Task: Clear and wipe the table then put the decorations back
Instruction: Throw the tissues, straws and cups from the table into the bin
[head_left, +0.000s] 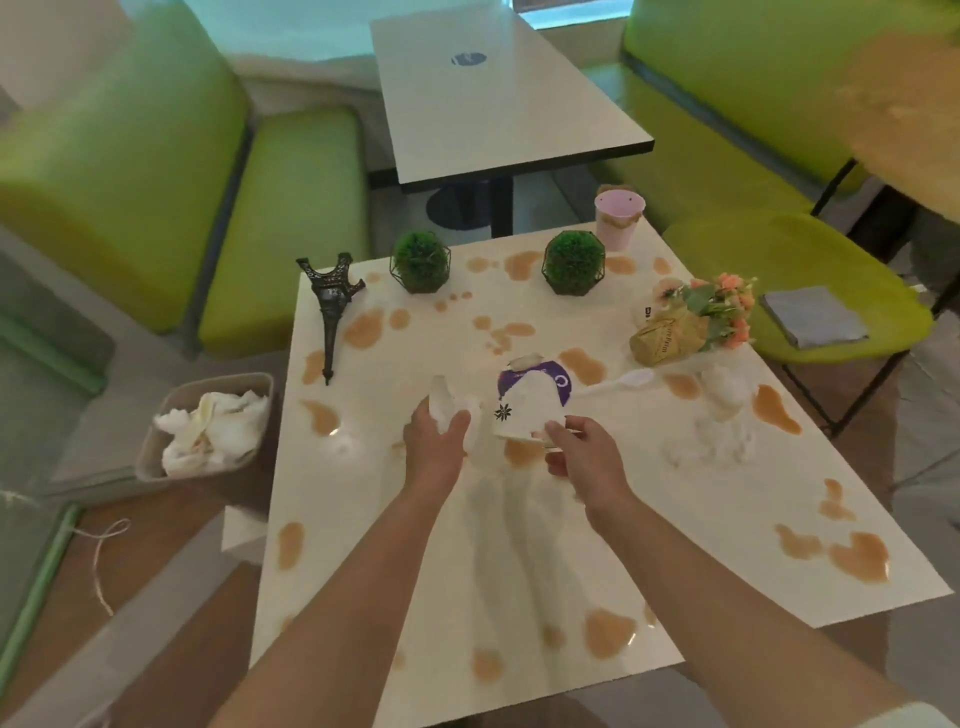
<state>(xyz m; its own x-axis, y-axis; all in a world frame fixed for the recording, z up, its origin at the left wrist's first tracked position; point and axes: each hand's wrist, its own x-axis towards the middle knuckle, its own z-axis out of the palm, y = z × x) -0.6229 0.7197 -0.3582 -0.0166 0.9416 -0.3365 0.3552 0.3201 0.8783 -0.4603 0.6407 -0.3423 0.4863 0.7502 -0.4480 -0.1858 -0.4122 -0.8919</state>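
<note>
The white table (467, 545) is spotted with brown spills. My left hand (434, 441) grips a crumpled white tissue (441, 400) above the table's middle. Beside it, my right hand (582, 452) pinches the rim of a tipped white paper cup (524, 410), which hides part of a purple lid (558, 379). A white plastic spoon (618, 384) lies to the right. Decorations: a fallen Eiffel Tower model (332, 306), two green ball plants (421, 262) (574, 262), a pink pot (618, 218), a flower bouquet (691, 322).
A bin (208, 431) holding used tissues stands on the floor left of the table. Crumpled white tissue (724, 410) lies on the table's right side. A grey cloth (815, 317) rests on the green chair at right. Green benches and another table stand behind.
</note>
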